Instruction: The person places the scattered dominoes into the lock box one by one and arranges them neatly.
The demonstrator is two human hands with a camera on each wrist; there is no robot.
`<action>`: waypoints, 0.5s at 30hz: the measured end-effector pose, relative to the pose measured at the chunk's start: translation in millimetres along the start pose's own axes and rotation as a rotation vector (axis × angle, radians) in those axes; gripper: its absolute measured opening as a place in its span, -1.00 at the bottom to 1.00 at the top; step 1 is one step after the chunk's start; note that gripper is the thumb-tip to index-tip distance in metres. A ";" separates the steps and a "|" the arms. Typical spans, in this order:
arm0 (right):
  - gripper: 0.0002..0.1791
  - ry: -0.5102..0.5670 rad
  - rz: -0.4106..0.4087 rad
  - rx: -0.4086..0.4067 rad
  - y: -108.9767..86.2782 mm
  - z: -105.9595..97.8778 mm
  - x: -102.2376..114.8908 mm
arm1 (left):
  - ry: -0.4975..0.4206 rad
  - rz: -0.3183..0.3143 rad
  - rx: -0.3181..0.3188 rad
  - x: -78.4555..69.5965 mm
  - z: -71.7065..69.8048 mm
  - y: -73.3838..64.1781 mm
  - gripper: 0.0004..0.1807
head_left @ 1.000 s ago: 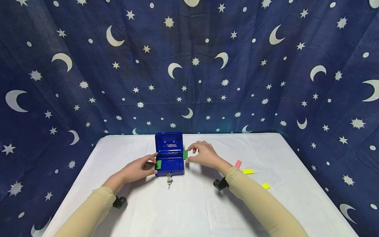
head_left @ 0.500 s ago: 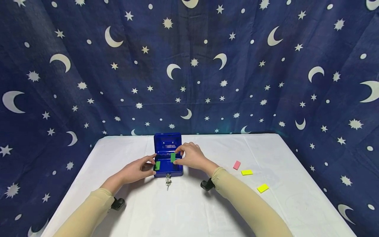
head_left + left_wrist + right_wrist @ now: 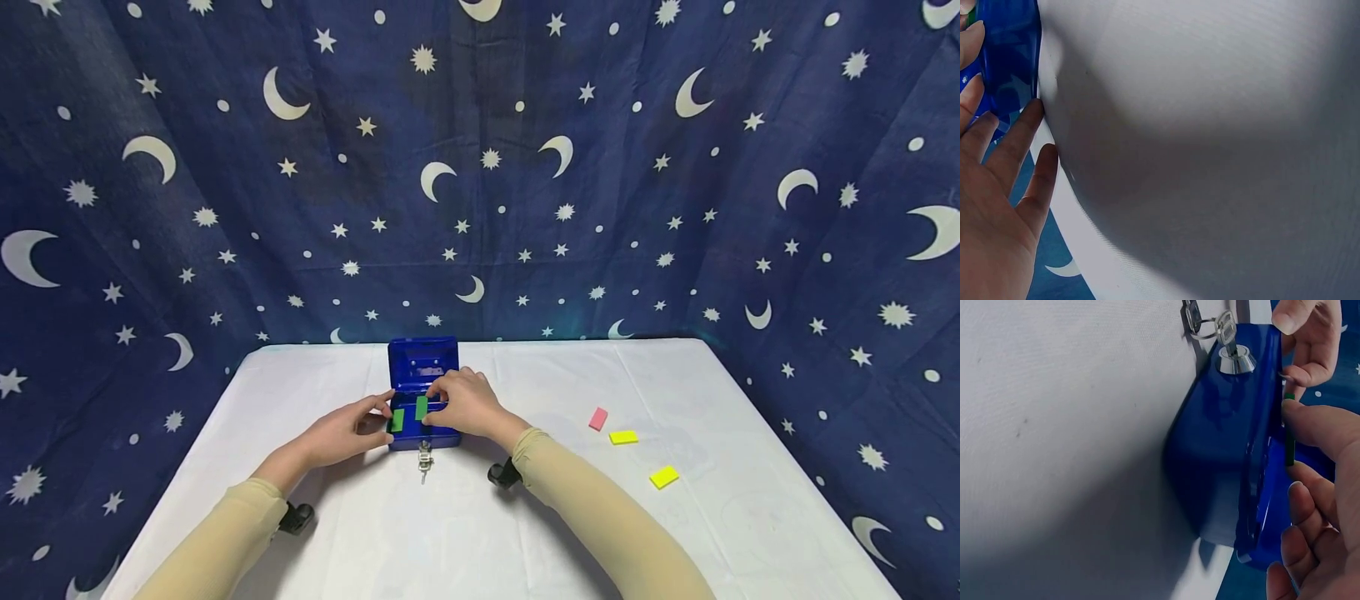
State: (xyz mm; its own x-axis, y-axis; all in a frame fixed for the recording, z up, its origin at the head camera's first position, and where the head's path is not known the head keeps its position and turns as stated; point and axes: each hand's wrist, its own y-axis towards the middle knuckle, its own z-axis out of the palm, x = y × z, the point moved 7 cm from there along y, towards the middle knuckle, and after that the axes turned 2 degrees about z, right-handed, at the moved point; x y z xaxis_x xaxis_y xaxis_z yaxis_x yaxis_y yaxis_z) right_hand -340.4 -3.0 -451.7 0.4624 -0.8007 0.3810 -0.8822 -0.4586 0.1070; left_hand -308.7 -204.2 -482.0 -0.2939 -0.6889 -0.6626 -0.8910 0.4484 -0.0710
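Observation:
A small blue cash box (image 3: 442,438) stands on the table with its lid (image 3: 402,360) raised and a key in its front lock (image 3: 1236,360). My left hand (image 3: 347,429) holds the box's left side, its fingers spread from the front corner to the back. Beside those fingertips, a flat green block (image 3: 398,420) stands inside at the left end. Over the middle of the box, my right hand (image 3: 471,406) pinches a second green block (image 3: 422,407) between thumb and fingers. In the right wrist view this held green block (image 3: 1290,440) appears edge-on above the rim.
A pink block (image 3: 597,418) and two yellow blocks, one nearer (image 3: 663,477) and one farther (image 3: 623,437), lie right of the box on the white tablecloth (image 3: 420,542). Spare keys (image 3: 423,467) hang from the lock. A starry curtain (image 3: 480,167) surrounds the table.
My right hand has carried the green block leftward from beyond the box's right side to over its middle. My left hand has kept its place at the box's left side.

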 end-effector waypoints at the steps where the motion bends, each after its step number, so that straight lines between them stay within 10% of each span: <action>1: -0.52 -0.013 -0.003 -0.001 0.5 0.7 1.5 | 0.002 -0.005 0.000 -0.1 -0.4 0.1 -0.60; 15: -0.52 -0.172 -0.018 0.039 9.4 18.8 19.1 | -0.029 0.001 0.014 1.0 0.2 -0.8 -0.62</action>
State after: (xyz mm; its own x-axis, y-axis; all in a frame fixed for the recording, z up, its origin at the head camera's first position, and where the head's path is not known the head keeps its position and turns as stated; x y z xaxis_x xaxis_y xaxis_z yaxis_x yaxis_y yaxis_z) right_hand -338.2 -29.9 -460.7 0.4893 -0.8448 0.2166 -0.8711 -0.4853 0.0750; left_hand -308.2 -205.2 -482.7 -0.2845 -0.6720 -0.6837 -0.8857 0.4572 -0.0808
